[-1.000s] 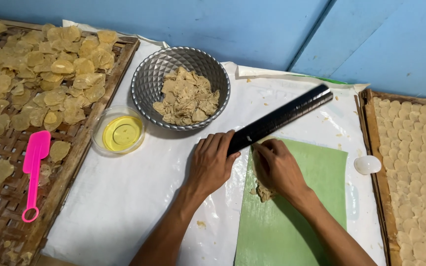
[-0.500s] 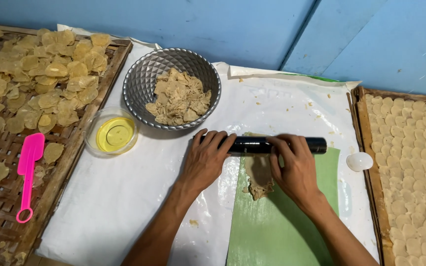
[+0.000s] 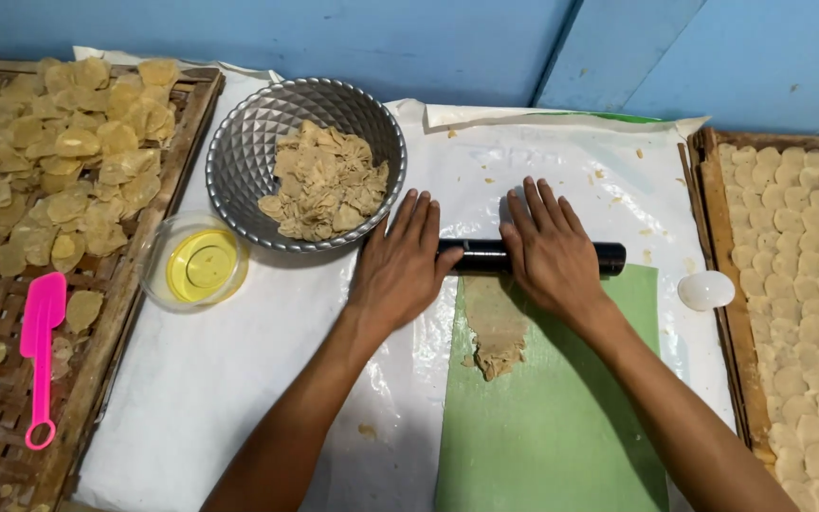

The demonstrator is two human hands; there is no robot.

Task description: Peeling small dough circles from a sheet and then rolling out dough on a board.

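Note:
My left hand (image 3: 400, 261) and my right hand (image 3: 550, 248) lie flat, fingers stretched out, on a black rolling pin (image 3: 481, 256). The pin lies crosswise at the far end of a green sheet (image 3: 561, 417). A flattened strip of beige dough (image 3: 497, 324) stretches on the green sheet just on the near side of the pin, between my wrists. Neither hand wraps around the pin; the palms press on top of it.
A metal bowl (image 3: 248, 152) with dough scraps and a small clear dish of yellow liquid (image 3: 196, 265) stand left of the pin. A woven tray (image 3: 11, 379) with dough pieces and a pink spatula (image 3: 40, 346) lies at far left. A second tray of round pieces (image 3: 808, 313) and a small white cup (image 3: 705, 290) lie at the right.
The pin lay slanted and only my left hand touched it; now both palms rest on it, it lies crosswise, it has rolled farther away, and the dough is longer and flatter.

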